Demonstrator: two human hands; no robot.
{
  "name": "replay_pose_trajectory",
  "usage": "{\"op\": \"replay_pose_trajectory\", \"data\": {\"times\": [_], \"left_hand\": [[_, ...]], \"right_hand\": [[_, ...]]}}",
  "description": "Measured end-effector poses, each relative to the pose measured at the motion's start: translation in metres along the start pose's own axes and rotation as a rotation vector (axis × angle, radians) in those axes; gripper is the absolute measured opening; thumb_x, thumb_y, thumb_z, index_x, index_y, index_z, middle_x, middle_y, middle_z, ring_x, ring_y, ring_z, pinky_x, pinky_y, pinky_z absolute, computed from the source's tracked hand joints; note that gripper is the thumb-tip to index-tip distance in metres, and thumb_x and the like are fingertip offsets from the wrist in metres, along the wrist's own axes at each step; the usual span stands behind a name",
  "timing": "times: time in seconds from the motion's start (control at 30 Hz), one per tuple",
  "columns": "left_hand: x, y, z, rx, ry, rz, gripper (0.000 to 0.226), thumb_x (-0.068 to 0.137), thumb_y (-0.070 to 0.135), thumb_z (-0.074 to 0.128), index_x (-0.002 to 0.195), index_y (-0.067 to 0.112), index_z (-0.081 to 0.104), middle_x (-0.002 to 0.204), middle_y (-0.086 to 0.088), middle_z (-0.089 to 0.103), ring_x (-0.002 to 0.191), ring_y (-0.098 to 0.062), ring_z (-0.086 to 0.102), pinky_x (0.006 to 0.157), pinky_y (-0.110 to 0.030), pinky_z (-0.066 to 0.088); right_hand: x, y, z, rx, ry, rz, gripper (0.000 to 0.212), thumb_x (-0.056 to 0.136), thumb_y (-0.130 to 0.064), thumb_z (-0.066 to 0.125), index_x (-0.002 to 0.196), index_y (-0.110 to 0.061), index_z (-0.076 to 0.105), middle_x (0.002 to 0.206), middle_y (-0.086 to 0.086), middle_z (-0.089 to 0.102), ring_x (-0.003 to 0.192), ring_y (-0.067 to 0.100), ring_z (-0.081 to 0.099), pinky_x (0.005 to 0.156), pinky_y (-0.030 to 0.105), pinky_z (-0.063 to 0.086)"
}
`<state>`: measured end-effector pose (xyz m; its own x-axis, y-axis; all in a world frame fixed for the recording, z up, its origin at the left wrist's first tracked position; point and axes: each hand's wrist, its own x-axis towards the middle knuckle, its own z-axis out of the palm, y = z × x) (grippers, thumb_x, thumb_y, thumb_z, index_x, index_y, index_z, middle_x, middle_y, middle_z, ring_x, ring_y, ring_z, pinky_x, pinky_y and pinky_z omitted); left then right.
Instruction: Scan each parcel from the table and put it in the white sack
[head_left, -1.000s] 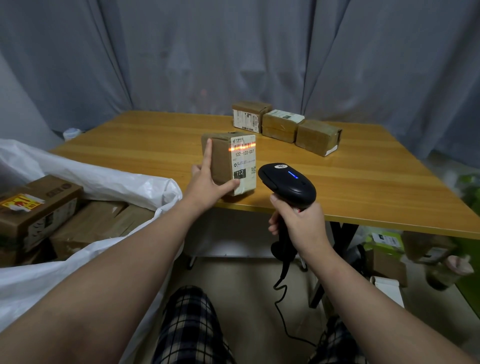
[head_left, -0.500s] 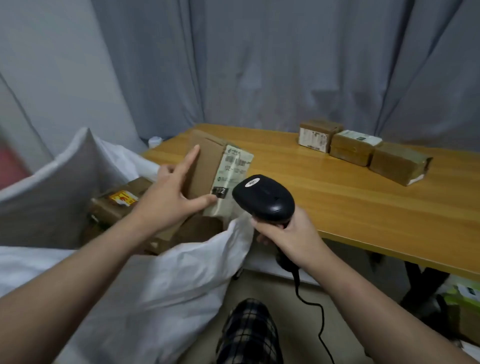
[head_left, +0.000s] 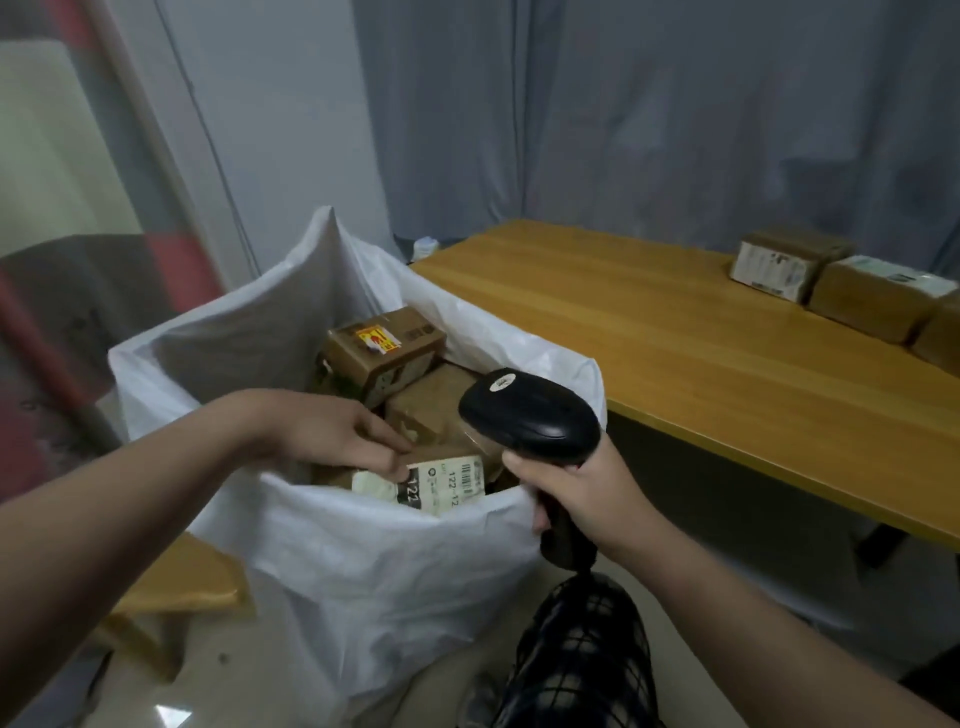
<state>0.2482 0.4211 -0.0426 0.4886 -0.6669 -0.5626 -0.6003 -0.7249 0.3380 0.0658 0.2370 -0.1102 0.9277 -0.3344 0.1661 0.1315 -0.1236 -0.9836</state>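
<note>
Head view: left grip (head_left: 337, 436) pinches the left end of the brown cardboard parcel with white label (head_left: 441, 480), low in the mouth of the white plastic sack (head_left: 363, 561), on top of other brown boxes (head_left: 384, 348). Parcel's long axis runs left-right, label up, just right of that grip. Right grip (head_left: 576, 493) is wrapped round the black handheld scanner (head_left: 530, 413) at the sack rim. Likely next: let go.

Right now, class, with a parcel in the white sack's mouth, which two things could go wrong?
The labelled parcel, held by the left hand, lies on other boxes near the soft rim of the white sack; released, it may slide. The scanner in the right hand hangs at that rim and could snag it.
</note>
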Motion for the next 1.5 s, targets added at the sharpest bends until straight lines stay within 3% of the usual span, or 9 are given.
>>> {"op": "replay_pose_trajectory", "data": {"times": [0.07,0.17,0.27,0.37,0.57,0.77,1.03,1.37,1.5], "left_hand": [[0.000,0.011,-0.004,0.091,0.070,0.009,0.063,0.072,0.069,0.065,0.128,0.041,0.058,0.124,0.021,0.059,0.110,-0.002,0.055,0.099,-0.024,0.041],[0.005,0.029,-0.008,0.179,0.216,0.057,0.060,0.073,0.075,0.053,0.116,0.037,0.067,0.115,0.016,0.065,0.105,-0.004,0.058,0.098,-0.027,0.042],[0.017,0.053,-0.010,0.173,0.391,0.178,0.047,0.087,0.059,0.053,0.122,0.029,0.064,0.112,0.008,0.063,0.098,-0.007,0.055,0.084,-0.023,0.040],[0.036,0.087,-0.011,0.223,0.554,0.294,0.048,0.091,0.048,0.055,0.132,0.025,0.056,0.128,-0.001,0.058,0.108,-0.014,0.054,0.085,-0.023,0.037],[0.091,0.181,-0.013,0.420,0.615,0.447,0.051,0.095,0.045,0.050,0.142,0.026,0.043,0.135,-0.005,0.049,0.118,-0.025,0.052,0.096,-0.038,0.044],[0.158,0.322,0.009,0.712,0.707,0.673,0.049,0.097,0.042,0.045,0.142,0.024,0.040,0.140,-0.008,0.041,0.127,-0.029,0.043,0.101,-0.038,0.038],[0.257,0.500,0.049,0.764,0.731,0.898,0.056,0.096,0.046,0.044,0.144,0.020,0.034,0.147,-0.013,0.031,0.132,-0.031,0.033,0.105,-0.042,0.032],[0.343,0.610,0.072,0.523,0.457,0.675,0.090,0.076,0.087,0.026,0.151,0.043,0.005,0.160,-0.014,-0.002,0.145,-0.041,-0.005,0.116,-0.057,-0.001],[0.350,0.614,0.069,0.501,0.389,0.650,0.083,0.078,0.079,0.042,0.149,0.048,0.012,0.158,-0.014,0.009,0.143,-0.043,0.008,0.114,-0.056,0.013]], "right_hand": [[-0.006,0.001,-0.005,0.059,0.017,0.008,0.019,0.083,-0.015,0.072,0.068,-0.027,0.072,0.046,0.010,0.056,0.040,0.025,0.053,0.048,0.030,0.047],[-0.008,0.003,-0.016,0.018,0.172,0.062,0.011,0.087,-0.016,0.068,0.077,-0.012,0.070,0.047,0.017,0.056,0.044,0.026,0.055,0.052,0.031,0.048],[-0.004,0.005,-0.030,-0.081,0.316,0.090,0.018,0.086,-0.022,0.070,0.089,-0.004,0.068,0.055,0.021,0.058,0.048,0.025,0.057,0.050,0.029,0.049],[-0.001,0.001,-0.056,-0.143,0.405,0.084,0.020,0.085,-0.024,0.070,0.095,-0.008,0.064,0.056,0.015,0.060,0.046,0.020,0.058,0.048,0.027,0.047],[-0.007,-0.013,-0.143,-0.258,0.602,0.061,0.038,0.085,-0.024,0.071,0.119,-0.017,0.056,0.086,0.012,0.068,0.047,0.016,0.059,0.047,0.027,0.049],[-0.044,-0.028,-0.257,-0.323,0.867,0.116,0.036,0.085,-0.028,0.071,0.117,-0.018,0.057,0.086,0.010,0.068,0.049,0.018,0.059,0.048,0.031,0.051],[-0.082,-0.024,-0.378,-0.151,1.160,0.222,0.019,0.086,-0.023,0.069,0.092,-0.006,0.062,0.065,0.012,0.057,0.043,0.023,0.054,0.045,0.029,0.044],[-0.085,-0.019,-0.446,-0.088,1.238,0.310,0.026,0.085,-0.027,0.068,0.074,-0.007,0.056,0.060,0.012,0.051,0.041,0.021,0.051,0.043,0.028,0.043],[-0.089,-0.011,-0.451,-0.022,1.241,0.324,0.026,0.086,-0.027,0.067,0.075,-0.008,0.054,0.057,0.009,0.050,0.041,0.021,0.050,0.043,0.027,0.044]]}}
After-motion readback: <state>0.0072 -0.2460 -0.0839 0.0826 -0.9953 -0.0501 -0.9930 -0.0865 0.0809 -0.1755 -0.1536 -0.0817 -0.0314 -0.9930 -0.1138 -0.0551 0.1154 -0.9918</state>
